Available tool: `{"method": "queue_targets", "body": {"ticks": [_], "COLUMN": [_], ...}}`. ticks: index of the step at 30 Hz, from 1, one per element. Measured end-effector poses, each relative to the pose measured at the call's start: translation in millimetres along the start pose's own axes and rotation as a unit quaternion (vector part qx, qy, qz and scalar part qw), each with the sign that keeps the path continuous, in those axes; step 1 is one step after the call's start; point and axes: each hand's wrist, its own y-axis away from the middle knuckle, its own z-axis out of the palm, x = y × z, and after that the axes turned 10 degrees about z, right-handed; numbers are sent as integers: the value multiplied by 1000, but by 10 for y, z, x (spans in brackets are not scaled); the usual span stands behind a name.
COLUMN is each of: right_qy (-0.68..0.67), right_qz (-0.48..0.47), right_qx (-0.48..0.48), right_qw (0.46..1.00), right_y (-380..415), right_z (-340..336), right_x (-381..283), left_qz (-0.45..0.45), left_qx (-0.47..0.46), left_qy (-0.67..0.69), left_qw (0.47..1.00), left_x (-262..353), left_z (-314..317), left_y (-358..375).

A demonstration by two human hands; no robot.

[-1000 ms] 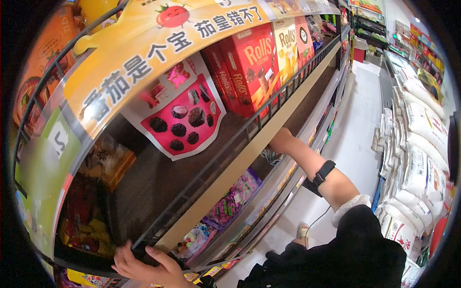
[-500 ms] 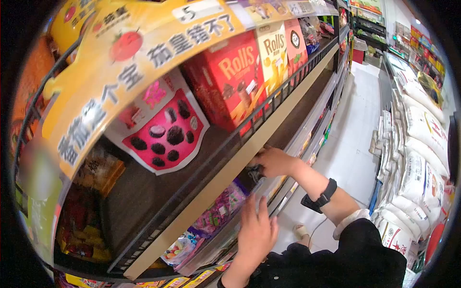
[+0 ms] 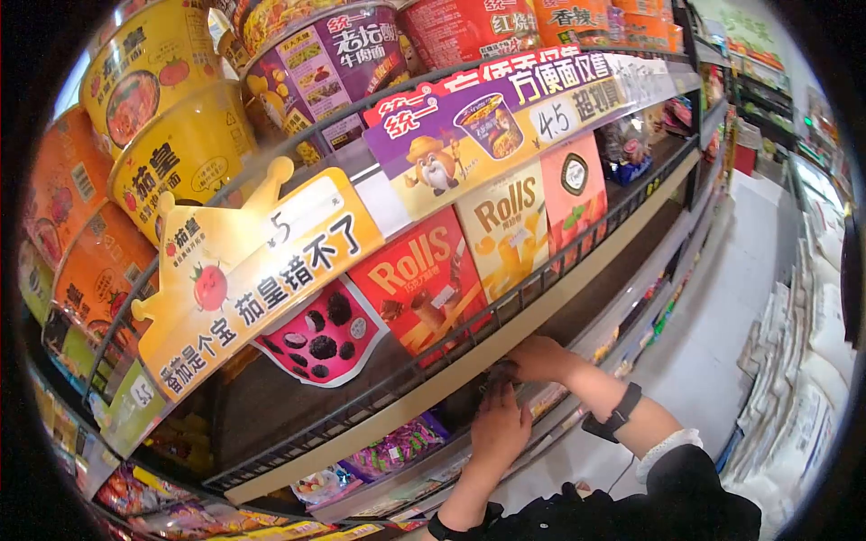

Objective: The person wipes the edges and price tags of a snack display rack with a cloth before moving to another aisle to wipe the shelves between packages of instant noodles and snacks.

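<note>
My right hand [image 3: 541, 361] reaches in beneath the front edge of the upper shelf, its fingers curled at a small dark, shiny thing [image 3: 498, 371] that I cannot make out. Just below it my left hand [image 3: 501, 431] is raised, fingers stretched out and close together, the tips right at that dark thing. Left of the hands, on the lower shelf, lies a purple bag of wrapped candies [image 3: 397, 451], with a paler candy bag [image 3: 325, 484] beside it. A beige shelf edge [image 3: 388, 415] runs just above the fingers.
Above, a black wire rail [image 3: 433, 347] fronts a red Rolls box [image 3: 424, 288], a cream Rolls box [image 3: 507, 230] and a pink pouch [image 3: 329, 338]. Instant noodle tubs [image 3: 180, 171] stand on top, behind price signs [image 3: 262, 279]. White sacks [image 3: 807, 397] are stacked across the aisle [image 3: 713, 298].
My left hand has moved up to the right hand and the dark thing. The view has tilted up and shifted, bringing the noodle tubs into sight.
</note>
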Motion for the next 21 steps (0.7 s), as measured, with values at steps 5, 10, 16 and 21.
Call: {"method": "queue_targets", "body": {"ticks": [5,10,16,21], "right_qy": [-29,-205,-452,-479], "right_qz": [-47,-173,-110,-50], "right_qx": [54,101,47,264], "right_qw": [997,958,884,836], "right_y": [-70,2,558,735], "right_z": [71,10,-204,-101], "right_x": [186,176,-35,303], "left_qz": [-134,-155,-133,-85], "left_qx": [1,158,299,258], "left_qy": [0,32,93,2], "left_qw": [991,975,940,962], "left_x": [153,159,364,330], "left_z": [-7,12,-25,-207], "left_y": [-117,-42,119,60]}}
